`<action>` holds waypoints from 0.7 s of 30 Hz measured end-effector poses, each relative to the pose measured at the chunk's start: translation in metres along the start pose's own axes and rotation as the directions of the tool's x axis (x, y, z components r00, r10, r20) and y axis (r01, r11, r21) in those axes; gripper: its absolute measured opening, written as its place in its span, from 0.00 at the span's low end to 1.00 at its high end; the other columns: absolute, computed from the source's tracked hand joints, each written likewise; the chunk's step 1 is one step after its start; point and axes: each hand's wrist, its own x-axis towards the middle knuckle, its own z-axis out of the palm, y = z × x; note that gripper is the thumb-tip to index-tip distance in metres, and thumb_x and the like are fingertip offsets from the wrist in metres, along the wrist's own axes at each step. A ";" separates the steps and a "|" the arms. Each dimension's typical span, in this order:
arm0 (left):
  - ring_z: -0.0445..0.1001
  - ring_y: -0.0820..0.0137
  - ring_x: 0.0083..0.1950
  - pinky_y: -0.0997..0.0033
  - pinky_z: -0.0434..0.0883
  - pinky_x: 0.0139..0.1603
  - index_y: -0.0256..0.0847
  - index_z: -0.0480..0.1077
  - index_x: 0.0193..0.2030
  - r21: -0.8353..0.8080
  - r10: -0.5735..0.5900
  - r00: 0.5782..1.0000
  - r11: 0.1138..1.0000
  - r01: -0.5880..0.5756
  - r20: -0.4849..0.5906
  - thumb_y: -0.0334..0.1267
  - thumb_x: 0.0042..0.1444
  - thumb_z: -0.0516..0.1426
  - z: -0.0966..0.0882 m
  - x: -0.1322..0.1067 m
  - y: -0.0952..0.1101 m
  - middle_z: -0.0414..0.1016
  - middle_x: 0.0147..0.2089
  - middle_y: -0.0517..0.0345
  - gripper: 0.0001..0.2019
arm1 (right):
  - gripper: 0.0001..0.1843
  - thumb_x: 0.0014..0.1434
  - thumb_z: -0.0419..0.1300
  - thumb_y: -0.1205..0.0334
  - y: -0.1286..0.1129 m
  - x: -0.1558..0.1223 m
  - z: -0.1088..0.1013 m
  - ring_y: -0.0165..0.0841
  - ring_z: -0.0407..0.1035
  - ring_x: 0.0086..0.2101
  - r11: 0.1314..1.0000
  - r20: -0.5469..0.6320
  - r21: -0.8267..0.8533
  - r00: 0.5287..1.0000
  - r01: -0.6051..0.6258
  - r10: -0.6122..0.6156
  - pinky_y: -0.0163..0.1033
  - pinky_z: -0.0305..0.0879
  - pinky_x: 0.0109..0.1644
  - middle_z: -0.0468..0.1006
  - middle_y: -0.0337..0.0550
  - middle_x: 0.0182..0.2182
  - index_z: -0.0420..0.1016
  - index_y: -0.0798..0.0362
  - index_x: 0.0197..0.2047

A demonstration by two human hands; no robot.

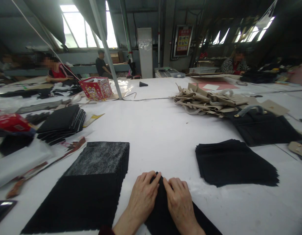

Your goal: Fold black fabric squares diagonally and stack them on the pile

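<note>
Fingers of L hand (142, 197) & R hand (179, 200) curled, pinching black fabric piece (162, 213).

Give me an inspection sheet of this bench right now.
Surface: white table, flat.
Job's things: black fabric piece under both hands; left black stack; right black stack.
Clutter: beige pile, red box, black bag.
Hands: left hand and right hand lie on the piece, fingertips meeting at its corner.
Cables: thin line slants overhead; kind unclear.
Surroundings: person in red seated beyond; windows.

Red box (96, 88), beige heap (204, 101), black bag (262, 129) — perhaps felt, white table (155, 124)
</note>
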 end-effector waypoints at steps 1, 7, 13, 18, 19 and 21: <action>0.67 0.61 0.52 0.57 0.69 0.53 0.44 0.62 0.64 0.001 0.001 1.000 1.000 -0.001 -0.001 0.28 0.64 0.50 0.000 0.001 0.000 0.68 0.55 0.50 0.22 | 0.18 0.63 0.48 0.75 0.000 0.000 0.000 0.37 0.61 0.36 1.000 0.000 0.000 1.000 -0.002 0.002 0.44 0.56 0.41 0.69 0.45 0.34 0.71 0.56 0.52; 0.68 0.60 0.51 0.56 0.70 0.52 0.41 0.63 0.63 0.013 -0.032 0.999 0.999 0.032 -0.031 0.34 0.65 0.51 -0.005 0.002 -0.004 0.69 0.55 0.48 0.19 | 0.17 0.63 0.48 0.75 -0.001 0.000 0.000 0.37 0.61 0.36 1.000 -0.007 -0.011 1.000 -0.009 0.009 0.44 0.55 0.40 0.69 0.45 0.34 0.72 0.56 0.50; 0.66 0.62 0.58 0.58 0.66 0.58 0.44 0.63 0.62 0.024 0.093 0.994 0.995 -0.092 -0.059 0.28 0.64 0.50 -0.018 0.005 -0.001 0.68 0.60 0.52 0.21 | 0.16 0.63 0.49 0.75 -0.002 0.001 -0.002 0.37 0.61 0.35 1.000 0.002 -0.021 1.000 -0.020 0.020 0.43 0.55 0.40 0.69 0.44 0.33 0.73 0.56 0.50; 0.65 0.63 0.60 0.59 0.63 0.60 0.43 0.66 0.59 0.099 0.162 0.987 0.982 -0.162 0.011 0.27 0.63 0.51 -0.017 0.006 0.005 0.71 0.58 0.53 0.19 | 0.13 0.64 0.52 0.72 0.002 0.000 -0.006 0.36 0.63 0.35 0.999 0.023 -0.016 0.999 -0.045 0.045 0.41 0.55 0.40 0.70 0.43 0.33 0.73 0.53 0.49; 0.64 0.62 0.62 0.58 0.62 0.62 0.42 0.66 0.59 0.113 0.171 0.985 0.979 -0.172 0.019 0.27 0.62 0.51 -0.016 0.006 0.004 0.70 0.58 0.53 0.19 | 0.13 0.64 0.53 0.71 0.004 -0.001 -0.008 0.35 0.63 0.36 0.999 0.027 -0.008 0.999 -0.046 0.046 0.40 0.55 0.41 0.70 0.43 0.33 0.73 0.53 0.50; 0.63 0.62 0.64 0.58 0.59 0.64 0.42 0.65 0.60 0.135 0.190 0.981 0.972 -0.193 0.032 0.27 0.61 0.51 -0.015 0.005 0.003 0.69 0.60 0.53 0.20 | 0.14 0.65 0.53 0.70 0.009 -0.005 -0.011 0.34 0.64 0.36 0.999 0.030 0.010 0.999 -0.046 0.046 0.39 0.56 0.41 0.70 0.43 0.34 0.73 0.52 0.51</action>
